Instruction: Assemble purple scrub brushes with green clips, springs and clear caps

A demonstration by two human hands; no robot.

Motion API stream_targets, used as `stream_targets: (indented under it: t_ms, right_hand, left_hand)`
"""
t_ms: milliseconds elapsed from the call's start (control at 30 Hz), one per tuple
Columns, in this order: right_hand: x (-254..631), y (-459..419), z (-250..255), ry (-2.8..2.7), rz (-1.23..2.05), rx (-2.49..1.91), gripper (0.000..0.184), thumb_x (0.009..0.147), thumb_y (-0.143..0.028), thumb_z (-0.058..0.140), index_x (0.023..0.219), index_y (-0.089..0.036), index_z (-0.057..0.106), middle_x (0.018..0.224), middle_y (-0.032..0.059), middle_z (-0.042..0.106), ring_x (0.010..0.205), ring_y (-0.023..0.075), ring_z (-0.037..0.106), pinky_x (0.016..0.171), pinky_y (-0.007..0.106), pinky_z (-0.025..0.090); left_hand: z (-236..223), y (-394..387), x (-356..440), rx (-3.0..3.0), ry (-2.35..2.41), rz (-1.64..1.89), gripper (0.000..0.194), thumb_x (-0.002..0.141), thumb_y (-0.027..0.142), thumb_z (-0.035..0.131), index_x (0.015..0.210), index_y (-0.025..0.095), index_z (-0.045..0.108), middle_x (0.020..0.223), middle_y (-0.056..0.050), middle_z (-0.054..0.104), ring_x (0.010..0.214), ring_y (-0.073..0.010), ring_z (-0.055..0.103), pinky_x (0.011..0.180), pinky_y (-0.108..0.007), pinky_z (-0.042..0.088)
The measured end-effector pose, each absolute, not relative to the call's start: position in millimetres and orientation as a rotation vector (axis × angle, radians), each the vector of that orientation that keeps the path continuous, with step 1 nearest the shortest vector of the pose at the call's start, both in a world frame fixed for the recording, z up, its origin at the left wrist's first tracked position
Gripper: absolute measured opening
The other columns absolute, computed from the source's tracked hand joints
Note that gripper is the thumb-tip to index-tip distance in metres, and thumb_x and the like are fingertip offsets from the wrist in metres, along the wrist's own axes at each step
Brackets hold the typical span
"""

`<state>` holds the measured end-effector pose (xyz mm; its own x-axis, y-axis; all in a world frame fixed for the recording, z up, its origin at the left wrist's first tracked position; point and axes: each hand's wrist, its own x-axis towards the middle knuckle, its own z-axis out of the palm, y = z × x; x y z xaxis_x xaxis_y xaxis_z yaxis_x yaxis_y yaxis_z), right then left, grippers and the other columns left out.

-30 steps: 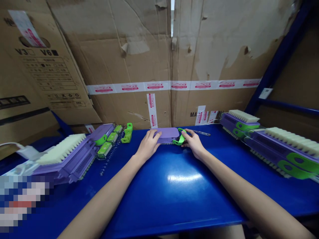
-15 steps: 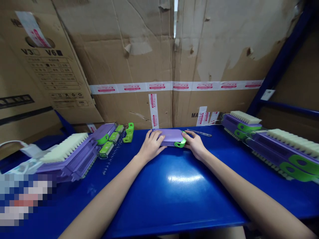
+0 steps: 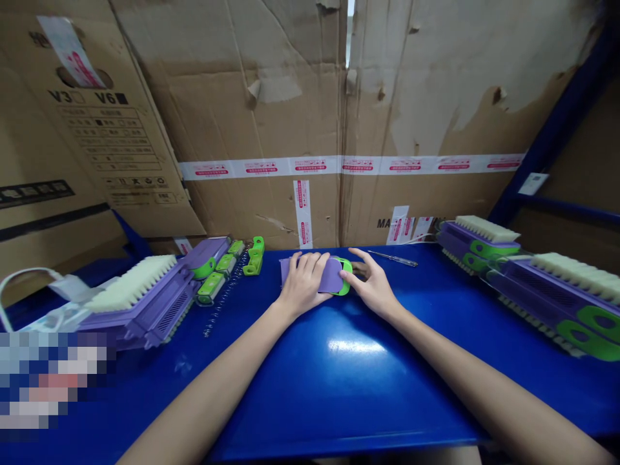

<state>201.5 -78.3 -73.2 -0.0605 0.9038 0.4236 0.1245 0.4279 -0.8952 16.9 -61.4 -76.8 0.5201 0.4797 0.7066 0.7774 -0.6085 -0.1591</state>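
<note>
A purple brush body (image 3: 333, 274) with a green loop (image 3: 345, 266) at its right end is lifted and tilted off the blue table (image 3: 339, 361), near the back. My left hand (image 3: 303, 284) wraps over its top and left side. My right hand (image 3: 371, 284) pinches the green loop end with thumb and fingers, the other fingers spread.
At the left lie purple brushes with white bristles (image 3: 130, 297), loose green clips (image 3: 254, 255) and a row of small springs (image 3: 220, 303). More finished brushes (image 3: 533, 281) line the right side. A thin screwdriver (image 3: 392, 259) lies behind my right hand. Cardboard boxes (image 3: 300, 116) wall the back.
The green loop has been pressed onto the purple body's end. Both hands then raised and tipped the body toward me and slightly left.
</note>
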Motion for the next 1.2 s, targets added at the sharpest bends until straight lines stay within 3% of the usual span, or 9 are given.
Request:
stream_targets:
  t_ms: [267, 767, 967, 1200]
  right_hand:
    - [202, -77, -76, -1.516, 0.88, -0.924, 0.065, 0.071, -0.036, 0.071, 0.13, -0.022, 0.046, 0.102, 0.0071, 0.069, 0.097, 0.0214, 0.065, 0.09, 0.038, 0.05]
    - [202, -76, -76, -1.511, 0.962, -0.9, 0.064, 0.072, -0.038, 0.07, 0.13, -0.022, 0.046, 0.101, 0.0055, 0.07, 0.097, 0.0217, 0.065, 0.091, 0.039, 0.05]
    - [204, -75, -75, -1.511, 0.94, -0.93, 0.066, 0.072, -0.038, 0.07, 0.131, -0.022, 0.045, 0.1, 0.0061, 0.069, 0.096, 0.0226, 0.065, 0.09, 0.04, 0.05]
    - [204, -73, -72, -1.505, 0.939, -0.982, 0.07, 0.067, -0.039, 0.074, 0.128, -0.018, 0.047, 0.086, 0.003, 0.069, 0.081, 0.0186, 0.065, 0.079, 0.034, 0.052]
  left_hand:
    - [-78, -58, 13, -2.328, -0.955, -0.964, 0.051, 0.079, 0.045, 0.056, 0.118, 0.012, 0.049, 0.111, -0.015, 0.059, 0.099, -0.028, 0.05, 0.086, -0.04, 0.037]
    - [-72, -59, 15, -2.415, -0.994, -0.923, 0.052, 0.076, 0.04, 0.059, 0.122, 0.017, 0.048, 0.112, -0.013, 0.057, 0.102, -0.0286, 0.05, 0.087, -0.042, 0.037]
    - [-72, -58, 16, -2.431, -0.931, -0.862, 0.06, 0.079, 0.038, 0.056, 0.132, 0.017, 0.041, 0.115, -0.014, 0.055, 0.103, -0.0287, 0.049, 0.088, -0.042, 0.037]
    - [-68, -57, 22, -2.46, -0.977, -0.884, 0.054, 0.076, 0.037, 0.059, 0.124, 0.017, 0.046, 0.11, -0.013, 0.056, 0.101, -0.0284, 0.05, 0.085, -0.041, 0.038]
